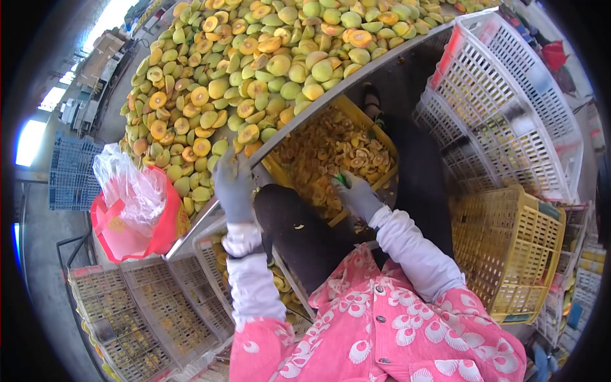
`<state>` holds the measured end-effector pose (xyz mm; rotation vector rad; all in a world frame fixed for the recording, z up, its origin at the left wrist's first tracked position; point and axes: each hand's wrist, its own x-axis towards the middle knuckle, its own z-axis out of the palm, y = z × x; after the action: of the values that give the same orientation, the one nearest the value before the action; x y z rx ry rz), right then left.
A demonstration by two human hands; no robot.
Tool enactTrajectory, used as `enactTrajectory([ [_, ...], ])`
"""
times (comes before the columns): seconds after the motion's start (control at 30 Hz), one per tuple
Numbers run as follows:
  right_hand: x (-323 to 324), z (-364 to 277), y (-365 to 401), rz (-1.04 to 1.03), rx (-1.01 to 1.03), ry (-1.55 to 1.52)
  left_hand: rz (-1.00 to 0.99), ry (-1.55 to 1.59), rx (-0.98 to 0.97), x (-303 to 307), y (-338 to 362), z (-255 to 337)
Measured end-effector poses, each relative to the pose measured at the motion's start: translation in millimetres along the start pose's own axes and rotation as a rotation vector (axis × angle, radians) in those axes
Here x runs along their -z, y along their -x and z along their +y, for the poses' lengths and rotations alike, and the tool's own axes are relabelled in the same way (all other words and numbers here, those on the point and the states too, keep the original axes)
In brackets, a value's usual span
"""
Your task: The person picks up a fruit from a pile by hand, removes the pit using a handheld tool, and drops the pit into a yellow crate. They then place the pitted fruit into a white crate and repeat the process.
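Observation:
Halved green and orange fruit (pixel 223 83) lies heaped on a metal table. My left hand (pixel 233 184), in a grey glove, is at the table's edge (pixel 331 92) beside the nearest fruit; its fingers are blurred, and whether it holds anything cannot be made out. My right hand (pixel 358 194), also gloved, is closed on a small green-handled tool (pixel 342 180). It is above the near side of a yellow crate (pixel 391 149), which holds cut fruit scraps (pixel 363 156).
A red bag with clear plastic (pixel 133 210) stands at the table's left end. White crates (pixel 490 95) are stacked at right, above a yellow crate (pixel 490 248). More crates (pixel 153 305) stand at lower left. My legs flank the scrap crate.

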<state>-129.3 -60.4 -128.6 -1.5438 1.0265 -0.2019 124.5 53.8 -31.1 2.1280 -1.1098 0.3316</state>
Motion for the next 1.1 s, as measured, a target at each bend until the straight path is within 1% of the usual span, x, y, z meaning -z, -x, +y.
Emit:
enactTrajectory([
  [0.03,4,1,3,-0.022,0.004,-0.029,0.002,-0.11,-0.196,-33,-21,-31],
  [0.07,7,10,4,-0.009,0.03,-0.076,-0.001,-0.105,-0.203,-50,-43,-29],
  [0.1,12,12,6,-0.002,0.024,-0.081,-0.155,-0.197,0.026,-63,-60,-25],
  [0.13,15,13,9,0.039,-0.036,-0.164,-0.309,-0.291,0.256,-71,-71,-22],
  [0.17,19,12,11,0.08,-0.096,-0.247,-0.319,-0.291,0.249,-72,-78,-16],
  [0.23,25,0,15,0.078,-0.116,-0.233,-0.417,-0.347,0.333,-68,-86,-4],
  [0.27,26,-5,16,0.069,-0.127,-0.212,-0.307,-0.267,0.269,-66,-79,-3],
  [0.3,22,-10,14,0.066,-0.13,-0.212,-0.309,-0.269,0.272,-60,-72,2],
  [0.37,5,-24,10,0.077,0.113,-0.135,-0.014,0.026,0.308,-45,-55,12],
  [0.4,2,-40,11,0.068,0.138,-0.237,0.045,0.213,0.238,-40,-45,13],
  [0.43,0,-62,15,0.057,0.161,-0.335,0.042,0.214,0.25,-32,-32,20],
  [0.47,-5,-83,20,0.05,0.152,-0.322,-0.103,0.539,0.286,-22,-18,36],
  [0.5,-10,-105,25,0.037,0.162,-0.491,-0.242,0.868,0.312,-11,-5,57],
  [0.53,-10,-118,31,0.027,0.177,-0.662,-0.289,0.92,0.358,-4,8,84],
  [0.57,-7,-124,39,0.028,0.185,-0.653,-0.336,0.971,0.397,3,21,115],
  [0.6,-5,-130,47,-0.154,0.073,-0.906,-0.223,0.97,0.44,11,32,144],
  [0.63,-5,-133,54,-0.345,-0.044,-1.152,-0.216,0.975,0.433,12,39,147],
  [0.67,-5,-128,56,-0.463,-0.042,-1.204,-0.202,1.116,0.524,10,46,146],
  [0.7,-4,-124,60,-0.464,-0.033,-1.197,-0.19,1.258,0.616,9,51,146],
  [0.73,-3,-118,64,-0.435,-0.056,-1.059,-0.149,1.198,0.622,6,54,146],
  [0.77,-1,-118,71,-0.403,-0.081,-0.923,-0.147,1.203,0.62,-2,58,137],
  [0.8,0,-118,80,-0.402,-0.081,-0.922,-0.081,1.07,0.429,-10,60,125],
  [0.83,0,-119,89,-0.261,0.093,-0.653,-0.014,0.931,0.241,-16,65,114],
  [0.87,0,-120,94,-0.121,0.261,-0.378,0.011,0.552,-0.036,-5,61,121],
  [0.9,-2,-115,93,-0.122,0.265,-0.377,0.014,0.551,-0.037,6,58,131],
  [0.97,-7,-105,92,0.141,0.673,-0.054,-0.052,1.15,0.421,20,57,153],
  [1.0,-6,-105,94,0.143,0.671,-0.055,-0.056,1.149,0.422,22,58,159],
  [1.07,-2,-107,99,0.114,0.62,0.025,0.019,1.115,0.398,24,60,168],
  [1.1,-4,-107,101,0.114,0.616,0.023,0.016,1.114,0.4,24,61,167],
])
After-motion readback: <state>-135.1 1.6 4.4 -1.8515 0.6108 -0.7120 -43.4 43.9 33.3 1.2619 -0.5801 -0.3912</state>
